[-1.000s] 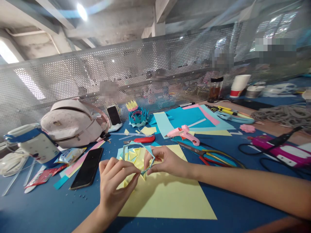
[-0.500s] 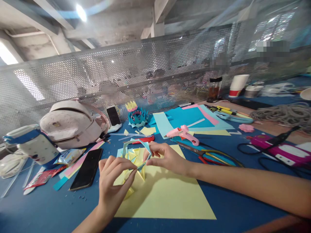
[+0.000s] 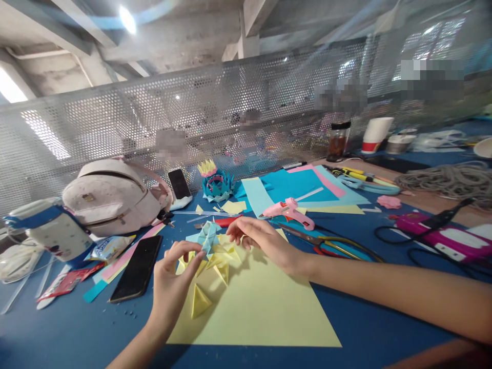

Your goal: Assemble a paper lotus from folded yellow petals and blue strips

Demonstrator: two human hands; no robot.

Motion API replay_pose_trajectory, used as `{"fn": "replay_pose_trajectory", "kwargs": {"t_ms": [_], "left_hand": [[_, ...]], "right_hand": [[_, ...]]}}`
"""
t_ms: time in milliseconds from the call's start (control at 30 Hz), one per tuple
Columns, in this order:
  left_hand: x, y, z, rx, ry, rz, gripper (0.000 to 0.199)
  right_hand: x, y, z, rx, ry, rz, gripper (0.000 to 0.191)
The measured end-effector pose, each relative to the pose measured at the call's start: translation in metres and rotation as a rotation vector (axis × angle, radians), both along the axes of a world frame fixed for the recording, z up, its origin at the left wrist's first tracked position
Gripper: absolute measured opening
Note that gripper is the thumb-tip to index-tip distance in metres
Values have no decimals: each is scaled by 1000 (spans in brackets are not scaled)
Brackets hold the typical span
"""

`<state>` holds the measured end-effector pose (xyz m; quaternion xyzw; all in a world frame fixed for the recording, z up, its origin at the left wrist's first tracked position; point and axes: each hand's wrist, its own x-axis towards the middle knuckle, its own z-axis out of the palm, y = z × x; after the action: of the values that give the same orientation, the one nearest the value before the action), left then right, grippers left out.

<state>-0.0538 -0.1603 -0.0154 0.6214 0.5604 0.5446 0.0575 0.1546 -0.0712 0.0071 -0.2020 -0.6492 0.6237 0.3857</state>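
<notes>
1. Tabletop [image 3: 365,333]: yellow sheet [image 3: 261,312] near front edge.
2. Right hand [image 3: 265,243]: grip loosely open, nothing visible held.
3. Left hand [image 3: 169,279]: grip pinching folded blue paper [image 3: 208,234] near sheet's far-left corner; squeezing could crease it.
4. Yellow pieces [image 3: 200,303], on sheet: brushing knuckles might scatter them.

The person's left forearm [image 3: 136,343] rises from the bottom edge, angled up and to the right, with the left hand [image 3: 169,274] at its end, thumb and index finger brought together in a pinch. The right forearm [image 3: 384,297] reaches in from the right edge, sloping gently upward toward the wrist. The right hand [image 3: 267,243] hangs palm inward, fingers loosely curled toward the left hand, well short of touching it. Both arms are bare.
</notes>
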Motion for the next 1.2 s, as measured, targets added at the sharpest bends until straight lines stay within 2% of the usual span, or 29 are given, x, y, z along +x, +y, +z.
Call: {"fn": "replay_pose_trajectory", "kwargs": {"t_ms": [100, 167, 300, 433, 600, 833, 1000, 1067, 1200], "left_hand": [[-1, 2, -1, -9, -71, -3, 12], [-1, 2, -2, -26, -122, -18, 13], [1, 3, -3, -75, -195, -30, 15], [3, 1, -4, -47, -184, -62, 12], [3, -1, -5, -66, -119, -161, 13], [3, -1, -6, -124, -27, -144, 18], [4, -1, -2, -27, -79, -62, 13], [4, -1, 0, 49, -78, -25, 9], [7, -3, 6, 143, 83, -21, 24]], "right_hand": [[0, 1, -2, -143, 60, 7, 31], [0, 0, -1, -170, 56, -2, 27], [0, -2, 3, -38, -64, 10, 23], [0, -5, 2, 104, -159, 74, 21], [-1, -3, -4, 149, -192, 72, 23], [0, -5, 2, 152, -150, 47, 18], [1, -5, 6, 126, -128, 58, 15], [2, -4, 8, 183, -172, 24, 14], [4, -4, 14, 344, -254, -21, 12]]}}
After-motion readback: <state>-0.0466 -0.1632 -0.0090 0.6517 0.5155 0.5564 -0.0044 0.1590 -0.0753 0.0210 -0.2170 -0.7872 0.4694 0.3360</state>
